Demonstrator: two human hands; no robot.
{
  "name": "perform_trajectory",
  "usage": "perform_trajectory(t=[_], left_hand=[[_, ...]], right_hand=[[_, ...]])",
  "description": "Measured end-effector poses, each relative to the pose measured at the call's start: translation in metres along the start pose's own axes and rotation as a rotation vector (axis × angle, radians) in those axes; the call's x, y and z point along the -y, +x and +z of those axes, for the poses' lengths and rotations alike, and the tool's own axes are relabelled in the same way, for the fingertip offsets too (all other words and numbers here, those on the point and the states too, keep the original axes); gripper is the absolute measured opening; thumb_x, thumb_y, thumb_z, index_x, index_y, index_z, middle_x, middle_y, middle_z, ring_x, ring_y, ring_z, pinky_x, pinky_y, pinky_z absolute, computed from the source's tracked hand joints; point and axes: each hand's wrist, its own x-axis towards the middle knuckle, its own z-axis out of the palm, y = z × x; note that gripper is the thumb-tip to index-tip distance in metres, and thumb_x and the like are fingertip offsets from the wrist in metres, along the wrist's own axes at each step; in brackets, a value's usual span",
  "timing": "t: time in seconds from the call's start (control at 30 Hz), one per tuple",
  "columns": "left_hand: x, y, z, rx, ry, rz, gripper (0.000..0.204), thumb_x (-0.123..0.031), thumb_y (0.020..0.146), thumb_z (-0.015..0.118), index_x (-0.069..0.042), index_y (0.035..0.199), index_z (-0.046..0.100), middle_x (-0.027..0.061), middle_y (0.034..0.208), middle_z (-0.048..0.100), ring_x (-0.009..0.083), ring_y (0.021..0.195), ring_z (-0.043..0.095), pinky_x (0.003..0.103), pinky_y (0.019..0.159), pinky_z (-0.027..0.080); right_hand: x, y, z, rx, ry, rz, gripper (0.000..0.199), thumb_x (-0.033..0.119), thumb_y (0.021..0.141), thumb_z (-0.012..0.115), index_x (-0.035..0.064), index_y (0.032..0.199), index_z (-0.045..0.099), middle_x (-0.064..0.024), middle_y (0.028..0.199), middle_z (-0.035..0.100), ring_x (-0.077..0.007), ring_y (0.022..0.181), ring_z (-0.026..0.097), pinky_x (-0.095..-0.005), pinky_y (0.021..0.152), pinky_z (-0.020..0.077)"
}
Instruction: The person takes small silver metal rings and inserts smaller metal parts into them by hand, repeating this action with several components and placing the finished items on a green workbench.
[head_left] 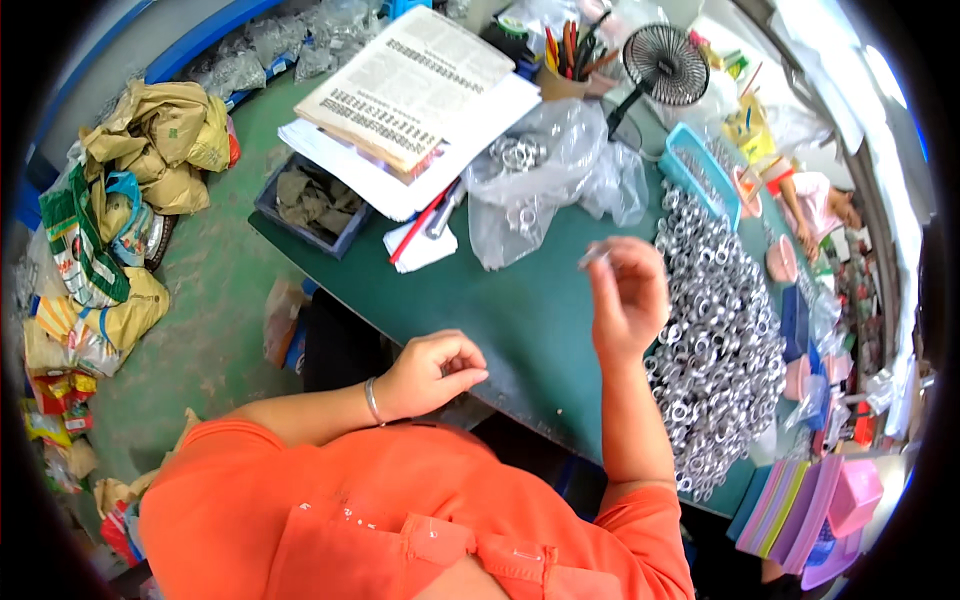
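Item: my right hand (628,297), raised above the green tabletop (500,310) on an upright forearm, palm turned away from me. Fingers curl loosely; thumb and forefinger are pinched together on a small silvery metal piece (594,257), thin and shiny, too blurred for me to tell its exact shape.

Item: my left hand (432,372), low at the near table edge, wrist bent inward. Fingers are folded into a soft fist with the thumb laid along them; whether anything sits inside I cannot tell. A thin metal bangle (373,400) circles the wrist.

Item: heap of metal rings (715,330), small, round, bright and silvery, spread in a long mound just to the right of my raised hand.

Item: clear plastic bag (545,170), crinkled and glossy, lying beyond my right hand, with a few metal rings inside.

Item: stack of printed papers (410,100), flat, white, at the far left of the table, with a red pen (420,222) at its near edge.

Item: small black fan (664,64), round wire grille, standing at the far edge.

Item: turquoise plastic basket (697,172), rectangular, perforated, just beyond the heap.

Item: my orange shirt (400,510), smooth cloth.
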Motion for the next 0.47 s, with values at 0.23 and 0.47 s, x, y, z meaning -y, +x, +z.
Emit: perform_trajectory(t=[0.23, 0.47], left_hand=[[-0.005, -0.014, -0.025, -0.030, 0.122, 0.026, 0.007, -0.001, 0.083, 0.067, 0.000, 0.081, 0.061, 0.0040, 0.082, 0.059, 0.0077, 0.065, 0.060, 0.021, 0.056, 0.047], [0.000, -0.032, -0.047, -0.116, 0.136, 0.042, 0.007, -0.005, 0.083, 0.068, -0.001, 0.083, 0.063, 0.0032, 0.081, 0.061, 0.0079, 0.066, 0.061, 0.021, 0.058, 0.048]], right_hand=[[-0.050, 0.114, 0.035, 0.211, -0.627, -0.464, 0.018, -0.002, 0.072, 0.070, 0.0016, 0.087, 0.060, -0.0144, 0.090, 0.060, -0.0320, 0.086, 0.059, -0.0380, 0.075, 0.0496], [-0.042, 0.074, 0.118, 0.566, -0.580, -0.477, 0.044, 0.017, 0.071, 0.074, 0.0036, 0.109, 0.057, -0.0177, 0.113, 0.057, -0.0354, 0.103, 0.055, -0.0474, 0.088, 0.0425]])
